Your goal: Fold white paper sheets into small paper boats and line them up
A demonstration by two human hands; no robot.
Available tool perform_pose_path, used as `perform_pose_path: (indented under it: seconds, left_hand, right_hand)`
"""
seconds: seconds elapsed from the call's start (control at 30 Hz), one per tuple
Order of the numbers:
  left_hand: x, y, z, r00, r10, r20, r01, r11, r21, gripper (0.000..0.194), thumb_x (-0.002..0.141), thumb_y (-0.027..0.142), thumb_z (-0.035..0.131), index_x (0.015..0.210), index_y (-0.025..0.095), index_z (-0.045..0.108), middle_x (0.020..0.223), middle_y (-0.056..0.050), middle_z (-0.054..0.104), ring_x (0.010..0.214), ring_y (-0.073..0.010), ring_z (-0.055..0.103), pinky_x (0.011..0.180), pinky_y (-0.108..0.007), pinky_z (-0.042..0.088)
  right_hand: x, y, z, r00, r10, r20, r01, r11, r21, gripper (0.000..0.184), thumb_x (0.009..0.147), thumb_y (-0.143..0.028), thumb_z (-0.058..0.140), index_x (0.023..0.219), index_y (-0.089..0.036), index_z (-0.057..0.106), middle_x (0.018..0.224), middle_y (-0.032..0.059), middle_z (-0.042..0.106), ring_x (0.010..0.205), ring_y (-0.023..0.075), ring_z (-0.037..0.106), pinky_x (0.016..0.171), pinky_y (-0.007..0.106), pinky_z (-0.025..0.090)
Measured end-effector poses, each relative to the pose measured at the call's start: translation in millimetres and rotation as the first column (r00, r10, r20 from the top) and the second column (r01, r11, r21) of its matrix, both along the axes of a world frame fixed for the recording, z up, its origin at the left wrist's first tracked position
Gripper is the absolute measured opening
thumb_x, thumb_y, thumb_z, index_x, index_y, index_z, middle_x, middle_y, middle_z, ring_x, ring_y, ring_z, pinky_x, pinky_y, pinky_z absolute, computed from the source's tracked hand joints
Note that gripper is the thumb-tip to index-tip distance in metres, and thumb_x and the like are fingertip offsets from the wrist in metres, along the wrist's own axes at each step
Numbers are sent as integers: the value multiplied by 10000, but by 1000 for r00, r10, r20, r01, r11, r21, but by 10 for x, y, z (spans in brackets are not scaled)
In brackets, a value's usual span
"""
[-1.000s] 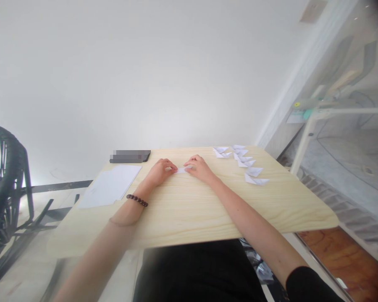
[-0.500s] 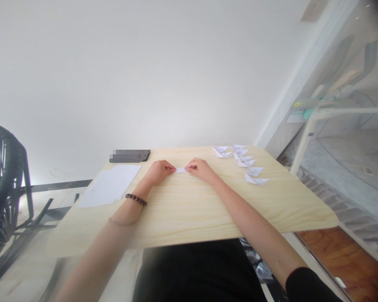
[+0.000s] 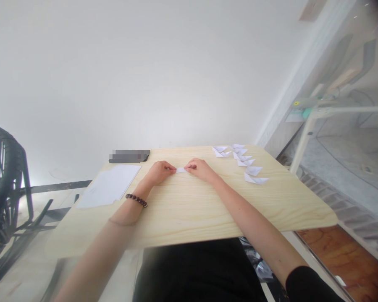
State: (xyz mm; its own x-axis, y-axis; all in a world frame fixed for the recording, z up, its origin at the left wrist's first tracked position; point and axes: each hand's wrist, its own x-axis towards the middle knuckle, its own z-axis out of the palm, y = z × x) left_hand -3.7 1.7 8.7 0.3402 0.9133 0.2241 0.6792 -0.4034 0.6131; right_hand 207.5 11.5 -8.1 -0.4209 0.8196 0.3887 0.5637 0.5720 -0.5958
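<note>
A small strip of white paper lies on the light wooden table, stretched between my two hands. My left hand, a bead bracelet on its wrist, pinches the strip's left end with curled fingers. My right hand pinches the right end in the same way. Both hands rest on the tabletop near its far middle.
Several folded white paper pieces lie in rows at the far right of the table. A stack of white sheets sits at the left, a dark flat object behind it. A black wicker chair stands left; a white frame right.
My hands have drawn slightly closer onto the paper strip's ends and the fingers have tightened to a pinch. The strip stays at the same spot.
</note>
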Motion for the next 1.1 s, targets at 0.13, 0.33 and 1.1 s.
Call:
perform_pose_path:
  seconds: [0.13, 0.33, 1.1]
  left_hand:
    - [-5, 2, -10, 999, -25, 26, 26, 999, -35, 282, 680, 388, 507, 819, 209, 674, 839, -16, 653, 778, -178, 575, 708, -244, 420]
    - [-19, 8, -11, 999, -31, 30, 33, 999, -43, 276, 679, 377, 509, 819, 203, 672, 857, -12, 654, 804, -181, 577, 708, -234, 425]
    - [-7, 8, -38, 999, -15, -44, 13, 998, -58, 294, 695, 377, 467, 861, 220, 652, 870, 3, 651, 805, -160, 568, 726, -232, 413]
  right_hand:
    - [-2, -7, -6, 1000, -14, 6, 14, 1000, -5, 158, 719, -198, 528, 798, -186, 665, 802, 30, 579, 670, 93, 515, 646, 215, 399]
    - [4, -5, -21, 1000, -5, -12, 5, 1000, -1, 154, 713, -207, 537, 798, -190, 664, 791, 28, 578, 668, 97, 514, 642, 219, 399]
    - [-29, -62, 29, 996, -49, 74, 46, 998, 33, 137, 725, -222, 524, 782, -187, 643, 789, 17, 566, 699, 92, 493, 660, 209, 369]
